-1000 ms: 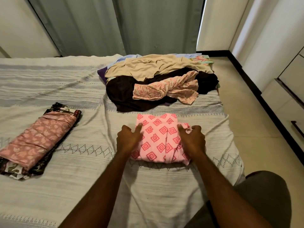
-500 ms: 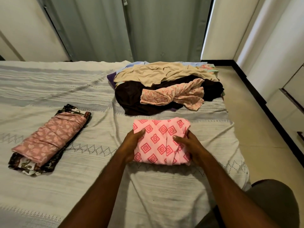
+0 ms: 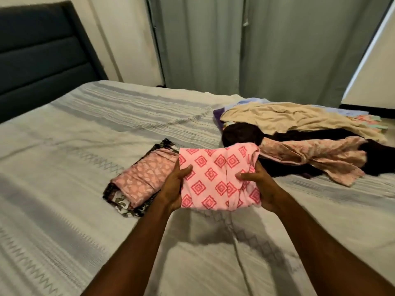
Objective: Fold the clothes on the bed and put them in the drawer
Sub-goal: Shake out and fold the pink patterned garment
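Two hands, left hand [image 3: 174, 189] and right hand [image 3: 261, 189], are gripping a folded pink diamond-print garment [image 3: 218, 178], holding it above the bed [image 3: 64, 157], beside a folded stack [image 3: 141, 180] and an unfolded pile [image 3: 299, 135].

both arms extended; left grip [image 3: 174, 189], right grip [image 3: 259, 185] clamped, thumbs on top.

Bare bedspread [image 3: 64, 167] left; clothes heap [image 3: 299, 133] right
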Demonstrator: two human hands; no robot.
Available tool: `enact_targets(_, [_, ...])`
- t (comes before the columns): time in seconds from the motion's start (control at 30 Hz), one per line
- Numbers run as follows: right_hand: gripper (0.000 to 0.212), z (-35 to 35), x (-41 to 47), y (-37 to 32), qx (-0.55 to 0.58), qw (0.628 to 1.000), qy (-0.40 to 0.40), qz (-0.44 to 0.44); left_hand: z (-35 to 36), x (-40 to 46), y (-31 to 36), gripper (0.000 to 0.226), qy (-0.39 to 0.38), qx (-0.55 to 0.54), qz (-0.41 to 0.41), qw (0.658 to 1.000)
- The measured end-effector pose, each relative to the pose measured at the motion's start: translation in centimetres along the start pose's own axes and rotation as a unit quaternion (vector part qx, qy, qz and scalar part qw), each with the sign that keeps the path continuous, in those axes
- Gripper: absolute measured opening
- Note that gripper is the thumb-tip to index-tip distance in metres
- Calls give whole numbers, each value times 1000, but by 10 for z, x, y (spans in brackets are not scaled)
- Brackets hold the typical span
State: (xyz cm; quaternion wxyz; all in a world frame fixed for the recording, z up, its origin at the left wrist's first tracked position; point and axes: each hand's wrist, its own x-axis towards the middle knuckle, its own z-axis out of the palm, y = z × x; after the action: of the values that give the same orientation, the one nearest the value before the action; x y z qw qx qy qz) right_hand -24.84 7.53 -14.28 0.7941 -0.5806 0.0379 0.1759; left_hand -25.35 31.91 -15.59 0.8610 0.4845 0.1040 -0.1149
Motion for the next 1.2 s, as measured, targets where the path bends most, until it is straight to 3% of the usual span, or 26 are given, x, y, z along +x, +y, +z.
enact_targets(0.17, [66, 80, 66, -17, -80, 995, -41, -32, -58, -5, 58, 35, 69, -9, 102, 992])
enact_targets(0.3, [68, 147, 111, -36, -68, 995, -51, -56, -99, -10, 111, 27, 124, -17, 196, 973])
enact_targets(0.37, [71, 170, 125, -32, -99, 992, -54, -56, -126, -10, 117, 29, 161, 38, 198, 966])
enact_targets(0.43, [67, 182, 132, -13, -158, 985, -60, -32, -153, -14, 103, 35, 235, 119, 146, 954])
enact_targets(0.5, [56, 183, 132, 10, -213, 975, -66, 0, -175, -20, 82, 38, 316, 164, 85, 930])
enact_targets(0.57, [48, 181, 127, 30, -230, 970, -64, 32, -187, -23, 71, 43, 361, 217, 74, 904])
enact_targets(0.77, [38, 162, 124, 43, -235, 972, -19, 19, -161, -27, 79, 73, 449, 421, 185, 767])
enact_targets(0.9, [34, 158, 123, 36, -256, 966, -20, 3, -130, -20, 80, 59, 470, 490, 228, 698])
enact_targets(0.93, [31, 165, 126, 39, -258, 966, -20, -1, -132, -21, 85, 55, 448, 500, 247, 699])
enact_targets(0.97, [28, 106, 96, 9, -255, 965, 60, -25, -69, 2, 63, 50, 365, 481, 279, 747])
enact_targets(1.1, [25, 94, 93, 11, -320, 944, 55, -57, -43, 16, 54, 34, 308, 481, 279, 772])
enact_targets(1.2, [24, 41, 86, 6, -328, 932, 139, -70, -1, 48, 26, 29, 234, 460, 240, 822])
